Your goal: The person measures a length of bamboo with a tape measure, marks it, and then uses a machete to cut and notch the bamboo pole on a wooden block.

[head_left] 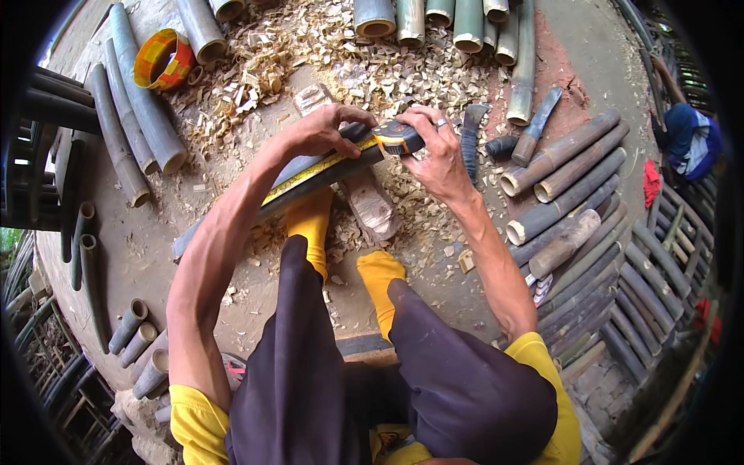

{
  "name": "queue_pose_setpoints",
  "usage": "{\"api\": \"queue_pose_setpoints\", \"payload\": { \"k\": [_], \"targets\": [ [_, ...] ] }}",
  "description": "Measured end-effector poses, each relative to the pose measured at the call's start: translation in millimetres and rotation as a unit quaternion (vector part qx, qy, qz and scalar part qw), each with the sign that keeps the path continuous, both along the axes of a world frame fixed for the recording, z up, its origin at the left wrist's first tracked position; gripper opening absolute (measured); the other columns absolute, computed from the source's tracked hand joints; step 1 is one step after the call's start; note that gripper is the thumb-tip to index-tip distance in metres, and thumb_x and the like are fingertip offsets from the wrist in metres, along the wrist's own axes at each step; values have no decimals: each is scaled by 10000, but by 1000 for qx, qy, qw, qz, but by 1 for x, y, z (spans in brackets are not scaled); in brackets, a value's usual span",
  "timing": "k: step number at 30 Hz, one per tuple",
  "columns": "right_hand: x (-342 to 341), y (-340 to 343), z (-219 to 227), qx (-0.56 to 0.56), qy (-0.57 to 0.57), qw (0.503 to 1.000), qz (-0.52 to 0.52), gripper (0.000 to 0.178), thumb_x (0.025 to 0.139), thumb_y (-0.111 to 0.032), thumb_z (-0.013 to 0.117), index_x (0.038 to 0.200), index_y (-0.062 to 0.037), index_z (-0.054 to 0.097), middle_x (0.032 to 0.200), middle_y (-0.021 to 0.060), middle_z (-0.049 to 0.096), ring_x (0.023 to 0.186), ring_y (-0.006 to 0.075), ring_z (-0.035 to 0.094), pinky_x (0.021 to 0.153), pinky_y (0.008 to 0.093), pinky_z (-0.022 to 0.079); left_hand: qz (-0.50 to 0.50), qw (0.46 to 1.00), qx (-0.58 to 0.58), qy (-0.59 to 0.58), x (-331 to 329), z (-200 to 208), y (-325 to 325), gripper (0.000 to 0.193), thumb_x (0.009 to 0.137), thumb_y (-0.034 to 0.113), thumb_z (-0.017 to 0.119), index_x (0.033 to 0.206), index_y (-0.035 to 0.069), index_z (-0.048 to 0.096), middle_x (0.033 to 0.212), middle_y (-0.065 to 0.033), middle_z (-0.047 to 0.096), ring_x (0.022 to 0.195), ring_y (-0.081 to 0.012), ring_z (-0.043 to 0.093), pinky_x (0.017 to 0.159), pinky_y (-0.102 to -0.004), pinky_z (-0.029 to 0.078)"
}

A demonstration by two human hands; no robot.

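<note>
Above the wooden block (372, 208) by my feet, my two arms reach forward from yellow sleeves and bend inward, so that my hands come close together. My left hand (335, 130) arches at the wrist, its fingers clamped over the upper end of a long dark bamboo piece (318, 184), thumb on the near side; how hard they press I cannot tell. My right hand (442, 153), a ring on one finger, is closed on the black-and-orange tape measure (399, 138), keeping its case at that same end. The yellow blade (304, 178) runs down along the bamboo, which slants across the block toward my left forearm. My left yellow sock (310, 232) is just beside it.

Farther off to the left, an orange-and-yellow band (183, 63) shaped like an open ring rests on bamboo poles (139, 89). Cut bamboo tubes (562, 151) lie to my right, their hollow ends facing me. Pale wood chips (240, 85) cover the ground beyond my hands.
</note>
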State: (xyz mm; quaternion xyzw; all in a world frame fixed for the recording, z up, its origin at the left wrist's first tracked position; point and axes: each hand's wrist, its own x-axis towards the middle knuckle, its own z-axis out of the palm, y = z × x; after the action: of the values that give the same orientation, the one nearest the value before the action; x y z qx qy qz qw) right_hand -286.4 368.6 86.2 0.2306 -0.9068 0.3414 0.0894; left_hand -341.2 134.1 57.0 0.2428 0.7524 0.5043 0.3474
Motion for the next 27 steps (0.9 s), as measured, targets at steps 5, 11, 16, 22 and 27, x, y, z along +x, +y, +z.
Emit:
{"api": "queue_pose_setpoints", "payload": {
  "k": [5, 11, 16, 22, 27],
  "targets": [
    [0, 7, 3, -36, -52, 998, 20, 495, 647, 17, 695, 1112, -96, 571, 1089, 135, 536, 1006, 349, 568, 862, 419, 492, 12, 1000, -3, -1, 2, 3, 4, 535, 622, 71, 779, 1133, 41, 623, 1170, -85, 603, 1122, -213, 524, 1011, -327, 366],
    [0, 14, -1, -82, -96, 992, 30, 610, 676, -167, 754, 1237, -111, 524, 1138, 146, 543, 1012, 300, 575, 869, 418, 492, 13, 1000, -9, 13, 4, 4, 0, 525, 614, 76, 781, 1115, 44, 628, 1133, -84, 618, 1092, -217, 541, 990, -332, 383],
    [0, 79, -61, 29, -158, 962, -223, 753, 756, -438, 713, 1366, -104, 424, 1206, 230, 520, 975, 321, 564, 890, 460, 449, 3, 999, -24, 43, -1, 9, 9, 533, 593, 117, 793, 1095, 39, 631, 1095, -86, 631, 1045, -225, 565, 959, -335, 405],
    [-2, 88, -95, 192, -177, 925, -276, 693, 767, -164, 686, 1375, -32, 381, 1045, 254, 572, 883, 331, 582, 808, 436, 462, -3, 997, -25, 75, -3, 9, 7, 535, 586, 137, 788, 1089, 37, 633, 1065, -85, 639, 1025, -229, 574, 933, -337, 416],
    [36, 72, -52, -235, -240, 887, -316, 520, 811, -65, 541, 1300, 42, 402, 834, 108, 592, 646, 170, 576, 591, 285, 487, -3, 998, -54, 41, -3, 12, -1, 559, 575, 147, 789, 1100, 37, 632, 1064, -83, 639, 1020, -225, 573, 922, -338, 420]
  ]
}}
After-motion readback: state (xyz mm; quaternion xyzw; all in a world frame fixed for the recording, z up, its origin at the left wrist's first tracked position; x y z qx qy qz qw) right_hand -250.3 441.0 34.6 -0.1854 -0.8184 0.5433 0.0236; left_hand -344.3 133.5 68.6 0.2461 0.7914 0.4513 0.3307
